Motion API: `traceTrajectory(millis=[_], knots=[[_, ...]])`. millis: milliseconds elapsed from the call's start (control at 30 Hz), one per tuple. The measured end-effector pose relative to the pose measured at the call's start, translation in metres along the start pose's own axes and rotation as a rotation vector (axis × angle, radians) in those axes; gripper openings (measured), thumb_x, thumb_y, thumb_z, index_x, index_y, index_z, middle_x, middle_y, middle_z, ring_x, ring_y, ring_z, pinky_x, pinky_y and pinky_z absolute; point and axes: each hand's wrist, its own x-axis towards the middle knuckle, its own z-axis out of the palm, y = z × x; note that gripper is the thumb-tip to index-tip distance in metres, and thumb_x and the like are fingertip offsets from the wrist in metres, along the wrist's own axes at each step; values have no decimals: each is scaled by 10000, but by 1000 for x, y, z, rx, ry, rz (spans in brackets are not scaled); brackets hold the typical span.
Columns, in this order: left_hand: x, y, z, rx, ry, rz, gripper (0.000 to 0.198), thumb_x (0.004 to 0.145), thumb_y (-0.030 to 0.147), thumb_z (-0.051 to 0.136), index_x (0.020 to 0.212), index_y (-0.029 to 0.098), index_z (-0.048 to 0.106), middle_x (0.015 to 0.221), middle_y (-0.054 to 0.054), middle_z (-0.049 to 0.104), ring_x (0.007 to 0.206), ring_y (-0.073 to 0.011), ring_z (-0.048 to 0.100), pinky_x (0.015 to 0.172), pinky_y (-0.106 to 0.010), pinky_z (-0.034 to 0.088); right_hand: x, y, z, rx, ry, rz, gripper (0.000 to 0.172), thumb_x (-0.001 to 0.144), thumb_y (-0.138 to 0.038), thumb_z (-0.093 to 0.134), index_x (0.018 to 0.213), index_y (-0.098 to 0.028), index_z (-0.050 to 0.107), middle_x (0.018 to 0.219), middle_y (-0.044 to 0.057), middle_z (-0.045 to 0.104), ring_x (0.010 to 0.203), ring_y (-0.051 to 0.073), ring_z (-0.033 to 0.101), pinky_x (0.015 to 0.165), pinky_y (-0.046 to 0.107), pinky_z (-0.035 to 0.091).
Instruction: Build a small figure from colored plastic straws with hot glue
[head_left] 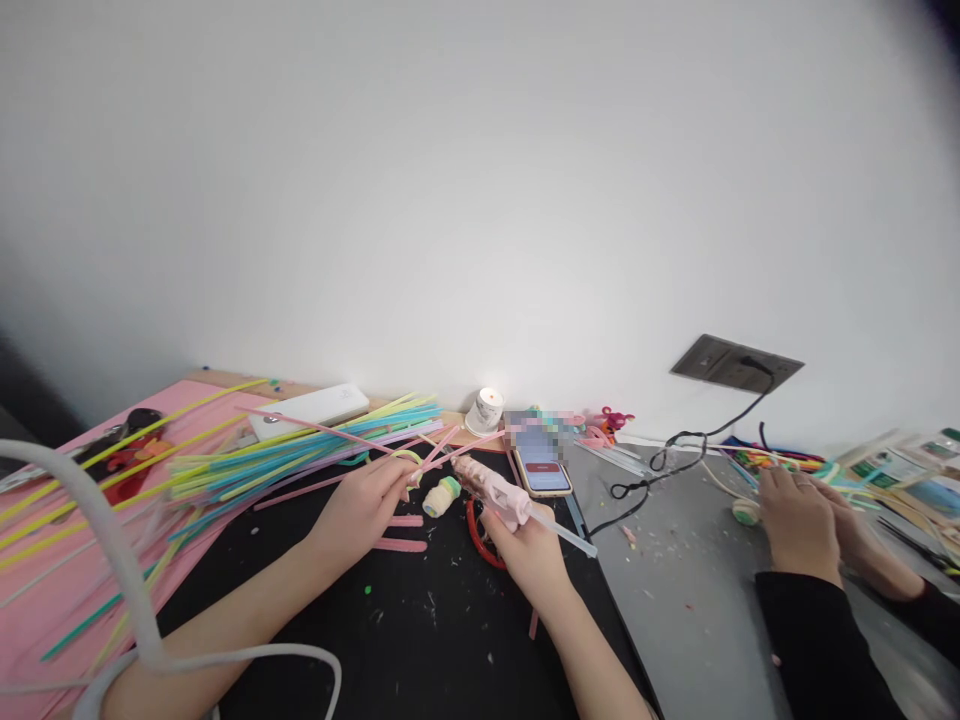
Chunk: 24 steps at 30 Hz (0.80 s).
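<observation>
My left hand (373, 497) is closed on several pink pipe cleaners (442, 450) and a small yellow piece that fan out above its fingers. My right hand (529, 545) is wrapped round a pale pink glue gun (491, 488), with a clear glue stick (566, 530) coming out of its back. The gun's nozzle points up and left, toward the pipe cleaners; whether they touch is too small to tell. Between my hands lies a small cream and green roll (441, 496) on the black mat (420, 640). Red-handled scissors (481, 540) lie partly under my right hand.
Colourful pipe cleaners (300, 450) and a white box (311, 408) are on the left. A paper cup (485, 410) and a phone (541, 465) stand behind the mat. A white cable (127, 560) crosses the left foreground. Another person's hands (799, 520) work at the right.
</observation>
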Motion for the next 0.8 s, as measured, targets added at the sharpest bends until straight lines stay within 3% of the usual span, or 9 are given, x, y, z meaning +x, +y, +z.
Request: traceTrajectory(millis=[267, 500, 633, 800], knots=[[1, -3, 0, 9, 53, -18, 276, 915, 194, 360, 938, 178, 635, 750, -33, 675, 638, -159, 627, 656, -273, 487, 2, 5, -9, -84, 86, 184, 206, 803, -336, 521, 794, -174, 649, 638, 36, 646, 590, 181, 585, 579, 255, 459], [2, -7, -2, -10, 101, -124, 264, 895, 243, 405, 930, 188, 661, 730, -28, 700, 645, -178, 650, 640, -280, 500, 15, 9, -47, -418, 163, 356, 186, 799, -339, 521, 917, -231, 615, 836, 48, 693, 748, 214, 629, 627, 263, 411], [3, -5, -4, -27, 102, -153, 246, 888, 248, 420, 883, 194, 660, 727, -26, 704, 663, -187, 660, 658, -292, 506, 16, 28, -75, -595, 182, 506, 287, 778, -353, 540, 1009, -213, 635, 975, 110, 686, 831, 255, 639, 605, 282, 390], [4, -4, -4, -39, 112, -154, 231, 877, 261, 442, 868, 195, 663, 722, -25, 710, 664, -196, 666, 648, -296, 510, 9, 61, -98, -709, 250, 640, 276, 718, -305, 626, 977, -254, 707, 909, 171, 684, 824, 298, 645, 617, 331, 397]])
